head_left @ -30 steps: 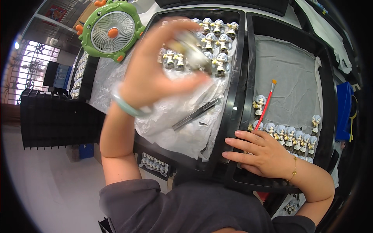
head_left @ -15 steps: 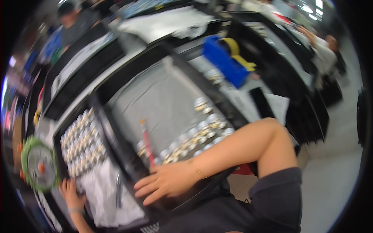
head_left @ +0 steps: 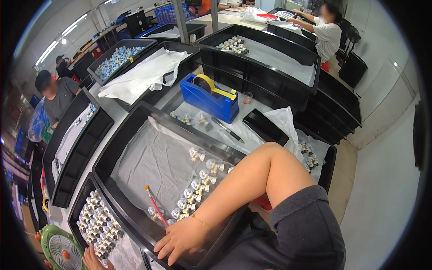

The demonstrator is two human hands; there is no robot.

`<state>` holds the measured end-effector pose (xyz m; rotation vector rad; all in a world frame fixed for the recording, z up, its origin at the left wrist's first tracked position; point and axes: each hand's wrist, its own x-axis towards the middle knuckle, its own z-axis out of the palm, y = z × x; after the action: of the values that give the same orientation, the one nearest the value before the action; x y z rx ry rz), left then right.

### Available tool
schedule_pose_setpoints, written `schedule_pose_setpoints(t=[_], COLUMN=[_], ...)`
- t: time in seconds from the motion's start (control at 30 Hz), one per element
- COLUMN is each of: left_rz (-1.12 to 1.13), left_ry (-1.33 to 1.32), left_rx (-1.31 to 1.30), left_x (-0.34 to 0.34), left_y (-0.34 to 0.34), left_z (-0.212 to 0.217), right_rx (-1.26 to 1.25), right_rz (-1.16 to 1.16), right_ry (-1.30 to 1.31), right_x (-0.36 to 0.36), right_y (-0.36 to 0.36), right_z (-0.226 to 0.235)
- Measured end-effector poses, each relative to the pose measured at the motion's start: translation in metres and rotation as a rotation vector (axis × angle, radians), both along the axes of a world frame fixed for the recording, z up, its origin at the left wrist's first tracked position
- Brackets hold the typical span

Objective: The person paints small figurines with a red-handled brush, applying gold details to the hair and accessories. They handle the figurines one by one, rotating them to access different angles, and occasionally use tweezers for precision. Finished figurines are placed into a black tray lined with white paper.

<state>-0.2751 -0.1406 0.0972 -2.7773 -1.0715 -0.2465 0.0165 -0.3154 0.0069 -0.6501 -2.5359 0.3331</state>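
A red-handled paintbrush (head_left: 155, 204) with orange-brown bristles is tucked in my right hand (head_left: 185, 238). Its bristles point away from me, and the other fingers stretch out over the near edge of the middle tray (head_left: 135, 118). In that tray, rows of small white figurines (head_left: 195, 185) with clear domed heads stand near my forearm, partly hidden by it. My left hand (head_left: 93, 258), cut off by the lower edge, has its fingers apart beside the nearest figurines in the left tray (head_left: 90, 180). More such figurines (head_left: 96, 220) fill that tray in close rows.
A blue tape dispenser (head_left: 209, 101), a pen (head_left: 227, 129) and a black phone (head_left: 265, 127) lie beyond the middle tray. A green fan (head_left: 63, 252) stands at the left. Stacked black trays (head_left: 261, 72) rise behind; co-workers (head_left: 58, 94) sit farther off.
My view has swung up and steadied, showing more of the room. My right hand still has the brush, while my left hand has shifted to the figurines' near end.
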Motion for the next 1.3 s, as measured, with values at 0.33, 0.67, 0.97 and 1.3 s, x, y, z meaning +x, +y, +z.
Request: schedule_pose_setpoints(t=[0.33, 0.67, 0.97, 1.3], left_rz=[-0.651, -0.389, -0.261, -0.377], left_ry=[0.041, 0.541, 0.591, 0.619], left_rx=[-0.278, -0.374, -0.454, -0.609], left_x=[0.213, 0.255, 0.264, 0.250], left_y=[-0.046, -0.024, -0.021, -0.016], left_z=[-0.009, -0.059, -0.054, -0.050], right_rx=[0.069, 0.060, 0.054, 0.060], right_rz=[0.038, 0.068, 0.059, 0.054], right_ry=[-0.015, -0.006, -0.004, -0.012], right_x=[0.001, -0.004, -0.004, -0.005], right_y=[0.007, 0.013, 0.013, 0.013], right_z=[-0.002, -0.009, -0.011, -0.012])
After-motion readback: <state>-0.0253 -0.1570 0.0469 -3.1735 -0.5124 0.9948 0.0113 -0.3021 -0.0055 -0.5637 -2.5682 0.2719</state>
